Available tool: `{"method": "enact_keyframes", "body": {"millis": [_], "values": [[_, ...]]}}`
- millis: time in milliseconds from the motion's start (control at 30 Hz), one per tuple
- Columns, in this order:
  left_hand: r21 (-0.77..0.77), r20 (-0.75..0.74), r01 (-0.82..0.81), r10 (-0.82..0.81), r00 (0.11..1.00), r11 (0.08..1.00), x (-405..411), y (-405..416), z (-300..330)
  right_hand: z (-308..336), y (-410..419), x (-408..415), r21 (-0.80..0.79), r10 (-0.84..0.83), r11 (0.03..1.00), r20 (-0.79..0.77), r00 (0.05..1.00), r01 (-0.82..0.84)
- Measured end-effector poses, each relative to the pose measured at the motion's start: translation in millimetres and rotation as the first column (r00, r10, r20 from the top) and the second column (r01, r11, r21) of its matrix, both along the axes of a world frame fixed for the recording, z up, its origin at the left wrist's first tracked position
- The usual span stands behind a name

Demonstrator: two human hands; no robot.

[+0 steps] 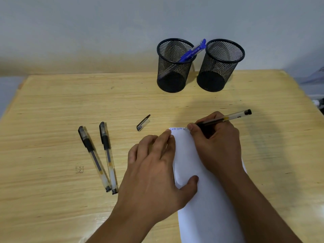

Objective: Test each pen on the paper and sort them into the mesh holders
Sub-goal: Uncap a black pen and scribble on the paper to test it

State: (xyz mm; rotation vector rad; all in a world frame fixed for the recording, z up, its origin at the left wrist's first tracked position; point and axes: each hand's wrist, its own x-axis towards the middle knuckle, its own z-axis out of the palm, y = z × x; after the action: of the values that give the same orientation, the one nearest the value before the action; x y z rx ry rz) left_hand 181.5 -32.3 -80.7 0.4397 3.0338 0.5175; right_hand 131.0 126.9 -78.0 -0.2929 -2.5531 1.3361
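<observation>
Two capped pens (98,157) lying left of the paper (201,199), loose cap (142,123) just beyond them. Right hand (215,142) pinching an uncapped pen (226,118), tip on the paper's top edge by blue scribbles. Left hand (154,165) flat, pressing the paper's left side. Beyond the paper: two mesh holders (199,65), blue pen (192,50) in the left one.

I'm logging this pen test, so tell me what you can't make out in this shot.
Head view only:
- Tip of the uncapped pen: hidden behind the right hand, so no fresh mark shows.
- Blue writing on the paper: too small to read surely.
- Paper's near end: cut off by the frame's bottom edge; its sides lie under the left hand and the right forearm.
- Right mesh holder: whether anything lies on its floor is unclear through the mesh.
</observation>
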Motion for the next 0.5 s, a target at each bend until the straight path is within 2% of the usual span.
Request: {"method": "enact_keyframes", "body": {"millis": [500], "values": [[0.003,-0.008,0.007,-0.007,1.0,1.0,0.4,-0.5,-0.3,-1.5,-0.1,0.3,-0.009,-0.014,1.0,-0.004,1.0,0.014]]}}
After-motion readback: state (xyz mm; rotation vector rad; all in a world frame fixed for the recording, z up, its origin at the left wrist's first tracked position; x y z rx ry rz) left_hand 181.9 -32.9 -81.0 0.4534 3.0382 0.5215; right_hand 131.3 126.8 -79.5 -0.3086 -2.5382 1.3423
